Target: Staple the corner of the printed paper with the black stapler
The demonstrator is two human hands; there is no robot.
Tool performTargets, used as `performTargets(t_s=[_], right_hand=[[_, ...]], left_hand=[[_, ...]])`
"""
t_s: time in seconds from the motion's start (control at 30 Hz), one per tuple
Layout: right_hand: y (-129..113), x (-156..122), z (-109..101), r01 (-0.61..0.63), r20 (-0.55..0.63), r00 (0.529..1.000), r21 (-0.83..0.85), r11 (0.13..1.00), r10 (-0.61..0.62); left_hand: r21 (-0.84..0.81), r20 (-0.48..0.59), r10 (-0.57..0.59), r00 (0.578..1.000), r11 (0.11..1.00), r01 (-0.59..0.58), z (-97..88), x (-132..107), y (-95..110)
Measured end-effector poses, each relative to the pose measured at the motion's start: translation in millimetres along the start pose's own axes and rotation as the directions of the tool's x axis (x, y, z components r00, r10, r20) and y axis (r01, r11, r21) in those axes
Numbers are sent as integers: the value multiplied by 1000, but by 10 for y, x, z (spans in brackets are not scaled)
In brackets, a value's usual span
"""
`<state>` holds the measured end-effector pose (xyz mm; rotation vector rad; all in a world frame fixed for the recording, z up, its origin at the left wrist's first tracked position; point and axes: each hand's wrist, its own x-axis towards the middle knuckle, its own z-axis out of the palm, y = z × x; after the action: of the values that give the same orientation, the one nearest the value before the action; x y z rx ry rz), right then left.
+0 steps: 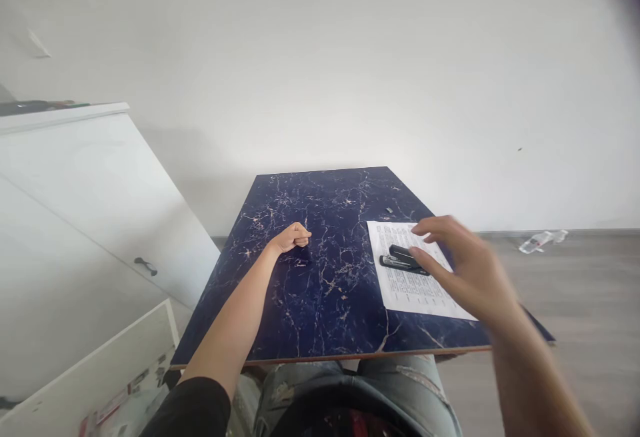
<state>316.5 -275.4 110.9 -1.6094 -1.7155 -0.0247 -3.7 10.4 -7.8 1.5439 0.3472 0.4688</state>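
right hand (465, 277), blurred, reaches in from the near right corner with its fingers spread and thumb apart, released and grasping nothing. it hangs over the near end of a small black metal stapler (403, 258); the thumb tip is right at the stapler, but the blur hides whether it touches. close to the body, worn grey jeans (400, 384) show below the near edge of the table, and a black sleeve (190, 410) covers the left upper arm.

the stapler lies flat on a white sheet of printed paper (415, 294), which rests on the right side of the dark blue, marble-veined square table top (320, 297). further in, near the middle of the table and well apart from the paper, the left hand (293, 236) rests on the surface, clenched in a loose fist with nothing seen in it.

beyond the paper a tiny pale scrap (389, 210) lies on the table. to the left stands a white cabinet (75, 190) with a dark handle (145, 265). on the grey floor at far right lies a clear plastic bottle (543, 240), by the white wall.
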Motion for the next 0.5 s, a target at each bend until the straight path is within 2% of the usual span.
performTargets(t_s=[0.1,0.17,0.27,0.33,0.37,0.43,0.5], right_hand=[[517,-95,175,-217,98,972,5,976,215],[876,-188,277,-274,154,949,-34,961,275],[1196,-299,359,-283,229,932,-29,959,282],[1244,-324,388,-317,257,920,48,947,295],[1235,-320,403,-340,243,919,93,936,310],[1181,-290,443,-364,198,923,160,918,331],[1097,-239,503,-364,184,925,181,914,332]], left_hand=[[11,46,-8,999,1000,7,41,5,70],[22,84,-22,996,1000,20,138,12,178],[102,223,-70,972,994,48,507,29,448],[265,475,-139,869,964,9,933,44,629],[278,596,-150,789,960,-28,1186,53,687],[231,785,-146,602,971,-66,1724,75,688],[166,914,-118,388,982,-93,2226,104,510]])
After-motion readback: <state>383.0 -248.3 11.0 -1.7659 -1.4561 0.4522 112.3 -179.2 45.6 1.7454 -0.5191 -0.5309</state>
